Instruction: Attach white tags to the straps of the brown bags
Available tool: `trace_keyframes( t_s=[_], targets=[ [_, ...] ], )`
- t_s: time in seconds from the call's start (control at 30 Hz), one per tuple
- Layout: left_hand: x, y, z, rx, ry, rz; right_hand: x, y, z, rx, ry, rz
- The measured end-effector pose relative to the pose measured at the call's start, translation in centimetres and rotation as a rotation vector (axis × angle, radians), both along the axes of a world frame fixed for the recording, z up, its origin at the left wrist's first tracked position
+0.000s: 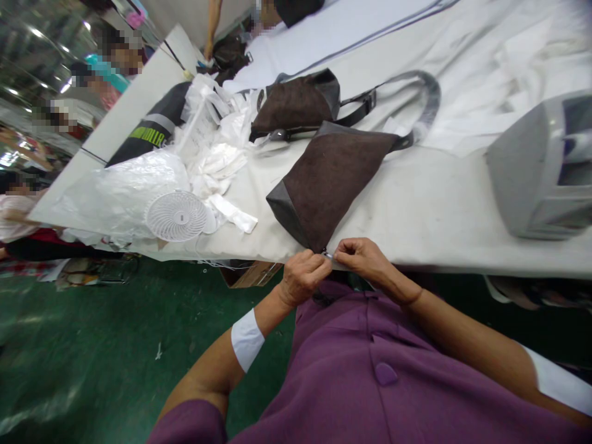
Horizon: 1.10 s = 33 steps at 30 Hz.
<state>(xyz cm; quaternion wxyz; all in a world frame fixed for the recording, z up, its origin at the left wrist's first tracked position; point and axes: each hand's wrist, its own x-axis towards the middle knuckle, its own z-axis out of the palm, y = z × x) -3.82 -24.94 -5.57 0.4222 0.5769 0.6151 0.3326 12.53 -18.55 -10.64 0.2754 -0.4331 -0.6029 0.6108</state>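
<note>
A dark brown bag (340,176) with grey-black end panels lies at the table's front edge, its near corner pointing at me. My left hand (305,274) is closed on that near corner. Just to the right, my right hand (363,258) pinches with thumb and fingertips beside a small shiny metal piece (328,254) at the corner. Whether the pinch holds this piece or something else is too small to tell. The bag's strap (428,102), partly in clear wrapping, loops away to the right. Behind it rests a second, similar brown bag (298,102) with a black strap.
Left on the table (416,228) are a white fan (178,216), crumpled plastic wrapping (134,179) and a black bag (155,126) with green lettering. A grey bin-like container (522,172) stands at right. Below sits a cardboard box (252,274). Other people are at far left and back.
</note>
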Motion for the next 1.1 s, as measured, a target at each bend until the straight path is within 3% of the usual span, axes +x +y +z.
trace_keyframes(
  t_s=[0.27,0.43,0.63,0.73,0.87,0.93,1.0,1.1],
  targets=[
    [-0.6,1.5,1.5,0.152,0.253,-0.143,0.9,0.5,1.2,0.254,-0.155,0.09],
    [-0.4,3.5,2.1,0.374,0.595,-0.386,1.2,0.2,1.6,0.503,-0.208,0.084],
    [0.5,7.0,3.4,0.475,1.007,-0.758,1.5,-0.8,1.4,0.797,-0.358,0.122],
    [1.3,8.9,4.0,0.444,1.043,-0.937,1.8,-1.1,1.2,1.015,-0.431,0.098],
    [2.8,11.2,4.3,0.437,0.939,-1.12,2.5,-0.7,0.8,1.363,-0.476,0.043],
    [3.8,12.3,4.0,0.379,0.898,-1.158,2.8,-0.4,0.8,1.473,-0.479,0.061],
    [5.1,13.6,3.2,0.199,0.863,-1.117,2.9,-0.1,0.8,1.533,-0.474,0.106],
    [7.4,15.5,1.2,-0.137,0.75,-0.847,3.1,-0.1,0.9,1.556,-0.502,0.141]
  ],
)
